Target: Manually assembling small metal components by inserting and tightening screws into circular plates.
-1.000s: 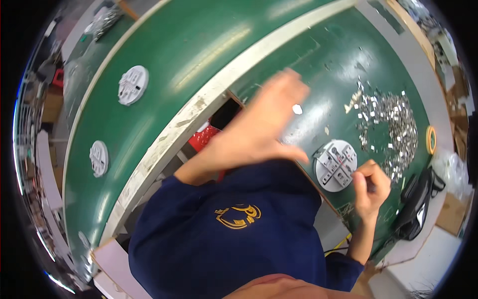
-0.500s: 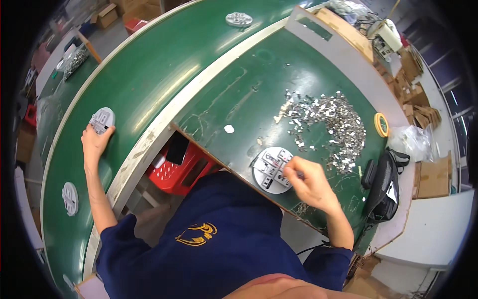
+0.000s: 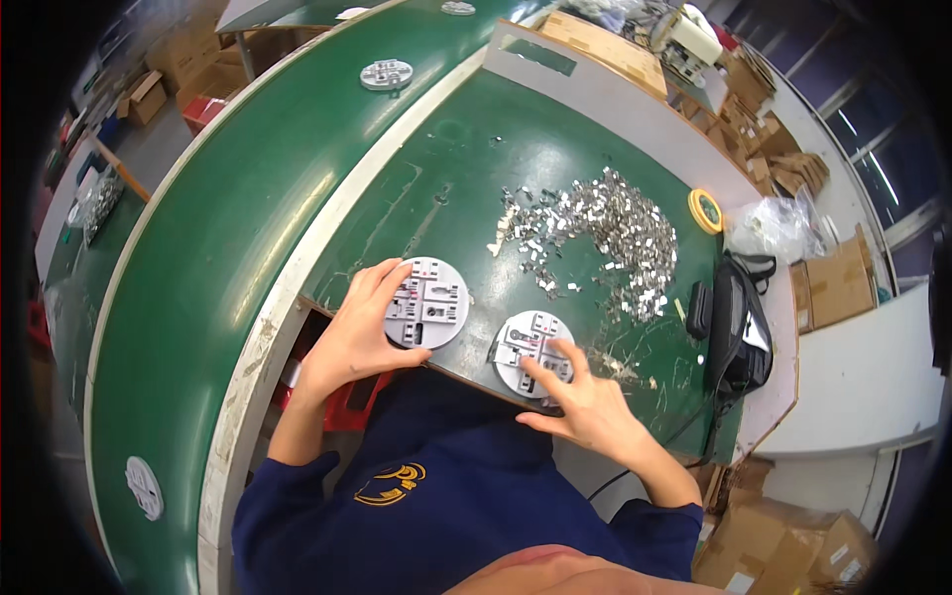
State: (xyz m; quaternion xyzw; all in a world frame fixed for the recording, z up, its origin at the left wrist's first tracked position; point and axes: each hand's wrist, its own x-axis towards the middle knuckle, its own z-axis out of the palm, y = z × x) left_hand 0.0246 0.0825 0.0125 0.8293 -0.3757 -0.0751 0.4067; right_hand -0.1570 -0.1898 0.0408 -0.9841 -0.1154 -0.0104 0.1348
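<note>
Left hand curved around the left side of the left disc, a pale round plate of raised modules; fingertips at the upper-left rim, thumb at the near rim, so gripping it, though lifted or resting can't be told. Right hand spread over the right disc, a similar plate near the front edge of the green surface; fingertips at its modules, thumb off to the near side, nothing seen pinched, contact unclear. Risks, as judged: left disc sits by the near edge too, so a loose thumb could let it tip toward the lap; a push from the right-hand fingers could skid the right disc over the edge or nudge a module loose. Discs are close together, so rims could knock if either shifts. Small metal pieces lie loose beyond; a stray sweep could scatter them.
</note>
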